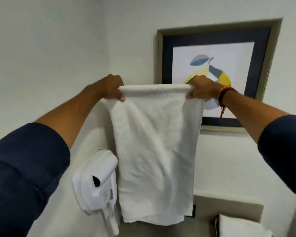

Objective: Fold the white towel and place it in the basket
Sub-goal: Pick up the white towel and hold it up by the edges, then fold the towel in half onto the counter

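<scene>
Two hands, left hand (112,88) and right hand (202,88), pinch the white towel (155,151) doubled before the framed picture (217,72); more folding and the unseen basket remain

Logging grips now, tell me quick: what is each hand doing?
Left hand: closed on the white towel's top left corner.
Right hand: closed on its top right corner.
</scene>
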